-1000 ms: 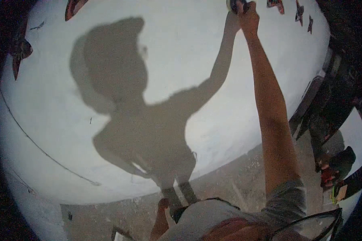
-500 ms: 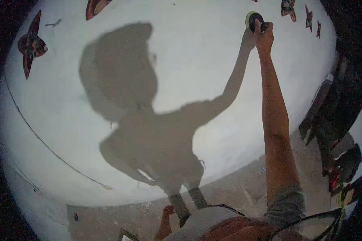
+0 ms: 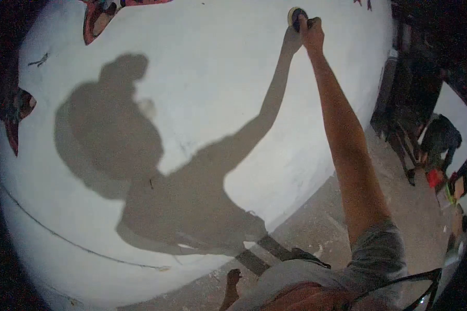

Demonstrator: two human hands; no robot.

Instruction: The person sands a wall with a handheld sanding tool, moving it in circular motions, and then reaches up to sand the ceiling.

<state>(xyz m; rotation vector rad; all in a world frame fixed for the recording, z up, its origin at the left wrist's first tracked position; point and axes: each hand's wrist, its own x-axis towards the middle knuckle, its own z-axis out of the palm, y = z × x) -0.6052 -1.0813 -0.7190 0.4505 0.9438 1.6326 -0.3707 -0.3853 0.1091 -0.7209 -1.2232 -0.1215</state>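
My right arm reaches up to the white wall (image 3: pixel 202 98). My right hand (image 3: pixel 313 37) is closed round a dark round disc with a pale yellow-green rim (image 3: pixel 298 18). The disc is held at the wall, and its exact kind is not clear. Down by my side hangs my left hand (image 3: pixel 234 276), small in the view, with its fingers curled and nothing visible in them. A large shadow (image 3: pixel 109 135) of my head, body and raised arm falls across the wall.
Red-brown pointed decorations (image 3: pixel 97 20) are on the wall's upper part and left edge. A thin cord (image 3: pixel 78 240) runs along its lower left. Grey floor (image 3: pixel 316 233) meets the wall below. Dark furniture (image 3: pixel 407 78) and a dark figure-like shape (image 3: pixel 441 137) are at the right.
The view has tilted, shifting the wall decorations and my shadow. My right hand and the disc appear further left and slightly higher in the picture, still at the wall.
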